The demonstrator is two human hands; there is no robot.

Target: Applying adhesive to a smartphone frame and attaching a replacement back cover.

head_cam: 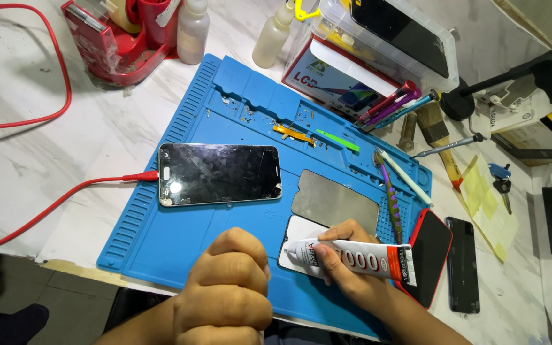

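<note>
Glue tube (352, 258) (white, red label) in right hand (346, 268) grip.

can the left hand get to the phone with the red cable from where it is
Probably yes: the left hand is a closed fist on the blue mat, holding nothing visible, and only bare mat lies between it and the phone.

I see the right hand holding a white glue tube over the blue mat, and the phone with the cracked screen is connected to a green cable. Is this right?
Not quite. In the head view the cable plugged into the cracked phone is red, not green. The rest holds: the right hand holds the white glue tube over the blue mat.
</note>
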